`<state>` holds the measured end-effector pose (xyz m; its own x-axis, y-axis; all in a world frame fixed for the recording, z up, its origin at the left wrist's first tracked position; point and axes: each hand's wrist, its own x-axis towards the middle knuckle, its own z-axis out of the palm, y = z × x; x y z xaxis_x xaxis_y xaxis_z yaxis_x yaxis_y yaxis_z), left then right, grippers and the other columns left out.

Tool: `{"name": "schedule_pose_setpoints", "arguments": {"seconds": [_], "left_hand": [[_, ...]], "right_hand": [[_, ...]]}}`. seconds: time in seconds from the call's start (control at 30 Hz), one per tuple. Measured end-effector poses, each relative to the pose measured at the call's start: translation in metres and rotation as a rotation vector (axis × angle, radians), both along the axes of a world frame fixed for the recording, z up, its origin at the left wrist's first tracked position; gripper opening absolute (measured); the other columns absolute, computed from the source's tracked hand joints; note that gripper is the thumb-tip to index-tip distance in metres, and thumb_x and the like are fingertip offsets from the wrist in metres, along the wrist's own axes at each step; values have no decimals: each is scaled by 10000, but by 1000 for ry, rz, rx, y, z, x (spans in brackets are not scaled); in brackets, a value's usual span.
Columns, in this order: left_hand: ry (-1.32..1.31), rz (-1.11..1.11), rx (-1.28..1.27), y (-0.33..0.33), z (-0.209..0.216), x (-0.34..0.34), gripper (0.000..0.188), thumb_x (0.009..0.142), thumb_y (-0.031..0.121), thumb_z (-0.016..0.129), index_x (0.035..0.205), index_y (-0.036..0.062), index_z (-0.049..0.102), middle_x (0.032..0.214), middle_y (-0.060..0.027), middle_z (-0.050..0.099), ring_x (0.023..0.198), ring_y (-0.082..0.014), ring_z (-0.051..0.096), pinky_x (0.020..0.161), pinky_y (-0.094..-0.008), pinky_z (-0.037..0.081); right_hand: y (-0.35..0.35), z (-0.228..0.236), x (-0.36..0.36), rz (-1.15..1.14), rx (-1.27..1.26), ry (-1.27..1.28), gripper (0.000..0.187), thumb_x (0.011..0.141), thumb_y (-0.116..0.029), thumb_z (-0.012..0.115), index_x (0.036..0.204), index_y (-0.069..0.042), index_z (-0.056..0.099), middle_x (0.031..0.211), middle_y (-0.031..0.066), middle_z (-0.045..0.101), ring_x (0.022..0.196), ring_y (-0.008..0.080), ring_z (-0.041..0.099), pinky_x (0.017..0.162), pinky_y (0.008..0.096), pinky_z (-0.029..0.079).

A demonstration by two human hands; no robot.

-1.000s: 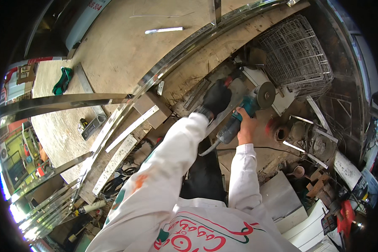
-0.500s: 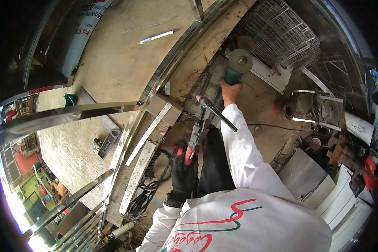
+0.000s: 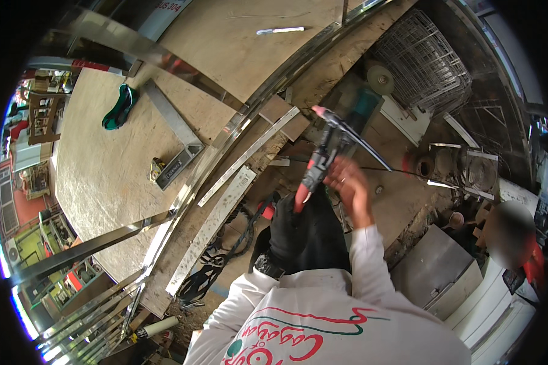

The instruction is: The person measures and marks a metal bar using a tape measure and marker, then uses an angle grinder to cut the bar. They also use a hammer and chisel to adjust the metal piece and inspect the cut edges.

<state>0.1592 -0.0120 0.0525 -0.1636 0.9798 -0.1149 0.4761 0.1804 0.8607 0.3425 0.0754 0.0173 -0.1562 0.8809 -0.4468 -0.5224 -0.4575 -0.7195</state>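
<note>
My left hand (image 3: 288, 231), in a black glove, is closed round the red lower handle of a TIG welding torch (image 3: 316, 173). The torch tilts up and away, its pink nozzle at the top left and its long black back cap slanting down to the right. My bare right hand (image 3: 352, 191) is just right of the torch, blurred, with its fingers loosely bent and apart. Nothing shows in it, and I cannot tell whether it touches the torch. Beyond it lies a green angle grinder (image 3: 364, 103) with a round disc (image 3: 380, 79).
A wooden worktop (image 3: 115, 201) on the left carries a metal frame (image 3: 225, 143), a steel square (image 3: 173, 118), a tape measure (image 3: 156, 169), a green strap (image 3: 119, 108) and a marker (image 3: 280, 30). A wire basket (image 3: 425, 61) stands far right. Black cables (image 3: 210, 267) hang below the worktop's edge.
My right hand has left the grinder and come back towards me, beside the torch. My left hand still holds the torch. The view has shifted, moving most things right.
</note>
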Motion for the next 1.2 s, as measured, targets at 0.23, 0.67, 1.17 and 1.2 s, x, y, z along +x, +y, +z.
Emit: {"name": "schedule_pose_setpoints", "arguments": {"seconds": [0.23, 0.67, 1.17, 1.2], "left_hand": [[2, -416, 158, 53, 10, -30, 478, 876, 245, 799, 1277, 43, 635, 1199, -188, 646, 1098, -425, 637, 926, -500, 523], [202, -135, 139, 131, 10, -129, 355, 961, 207, 770, 1290, 85, 719, 916, -94, 771, 793, -118, 698, 728, -315, 554], [618, -190, 365, -66, -119, -241, 176, 869, 175, 822, 1032, 144, 763, 973, -79, 708, 899, -332, 683, 785, -464, 539], [610, -203, 373, -65, -120, -243, 178, 872, 171, 818, 1039, 142, 760, 980, -81, 706, 904, -330, 682, 788, -461, 539]], "right_hand": [[-38, 41, -25, -318, 66, 41, 389, 1112, -294, 547, 1380, -13, 526, 1243, 214, 693, 1085, 334, 709, 1000, 482, 551], [-115, 44, 3, -314, 17, -116, 452, 1095, -372, 559, 1352, 0, 551, 1055, 151, 686, 888, 228, 673, 807, 367, 551], [-225, -5, -116, -386, 7, -145, 429, 1051, -320, 645, 1327, 3, 589, 965, 168, 717, 743, 214, 678, 684, 336, 532], [-233, -13, -114, -413, -15, -166, 427, 1051, -323, 643, 1322, 2, 590, 966, 164, 716, 743, 211, 679, 689, 334, 538]]}}
